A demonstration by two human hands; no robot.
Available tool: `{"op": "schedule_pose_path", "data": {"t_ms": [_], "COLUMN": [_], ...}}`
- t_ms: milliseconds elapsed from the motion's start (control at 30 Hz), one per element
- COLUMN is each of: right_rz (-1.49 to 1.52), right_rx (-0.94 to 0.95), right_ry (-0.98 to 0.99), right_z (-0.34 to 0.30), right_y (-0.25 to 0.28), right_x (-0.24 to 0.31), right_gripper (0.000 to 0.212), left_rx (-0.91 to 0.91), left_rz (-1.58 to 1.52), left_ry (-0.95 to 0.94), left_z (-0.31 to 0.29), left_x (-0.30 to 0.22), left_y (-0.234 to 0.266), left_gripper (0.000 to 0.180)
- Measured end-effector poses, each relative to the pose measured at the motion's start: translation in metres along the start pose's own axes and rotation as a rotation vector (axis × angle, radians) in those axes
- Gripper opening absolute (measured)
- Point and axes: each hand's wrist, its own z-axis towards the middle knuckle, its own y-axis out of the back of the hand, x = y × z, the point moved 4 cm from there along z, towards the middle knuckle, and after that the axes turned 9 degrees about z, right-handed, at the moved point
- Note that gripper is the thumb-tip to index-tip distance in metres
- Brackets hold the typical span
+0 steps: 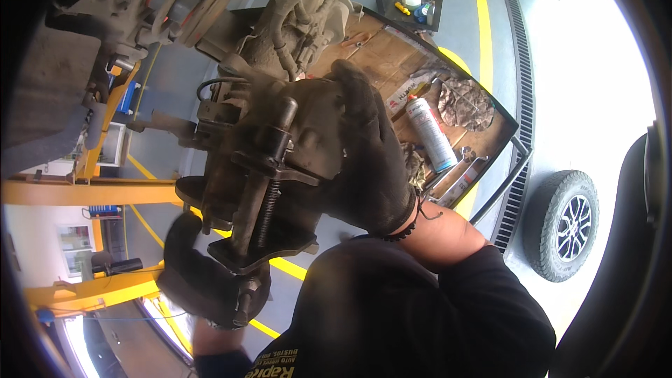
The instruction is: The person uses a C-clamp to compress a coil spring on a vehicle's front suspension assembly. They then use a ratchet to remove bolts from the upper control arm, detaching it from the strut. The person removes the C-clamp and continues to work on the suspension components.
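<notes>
Dark metal clamp [250, 210] sits between left fingers [180, 234], curled at its lower end, grip unclear, and right fingers [355, 85] grasping dusty housing [315, 136].

Wears a near-black glove [383, 185] on the right hand [371, 157], dusted grey-brown toward the fingers, and a matching dark left glove [183, 276] on the left hand [206, 283], matt and rounded in outline. Carries a thin dark bracelet [407, 230] just past the right glove's edge, beaded or knotted, with loose cord ends [430, 215] trailing over a bare forearm [451, 234] toward a plain black right sleeve [490, 294]. Shows a black top [350, 336] with yellow lettering [274, 362] in large and small print, plus a left sleeve [222, 366], probably navy, though too shaded for certainty.
</notes>
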Motion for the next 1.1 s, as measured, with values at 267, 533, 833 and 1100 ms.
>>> {"op": "schedule_pose_path", "data": {"t_ms": [267,533,833,1100], "right_rz": [-0.008,-0.139,0.052,-0.007], "right_rx": [0.050,0.065,0.065,0.069], "right_ry": [0.041,0.017,0.033,-0.029], "right_z": [0.005,0.005,0.006,0.013], "right_y": [0.003,0.005,-0.001,0.007], "right_x": [0.001,0.002,0.003,0.005], "right_gripper": [0.118,0.120,0.123,0.114], "left_rx": [0.190,0.235,-0.109,0.082], "left_rz": [-0.090,-0.406,-1.211,-0.105], "left_ry": [-0.286,0.136,0.844,-0.681], "left_z": [0.010,0.028,-0.020,0.024], "left_x": [0.039,0.047,-0.032,-0.043], "left_y": [-0.012,0.034,0.001,0.036], "left_gripper": [0.051,0.033,0.025,0.014]}}
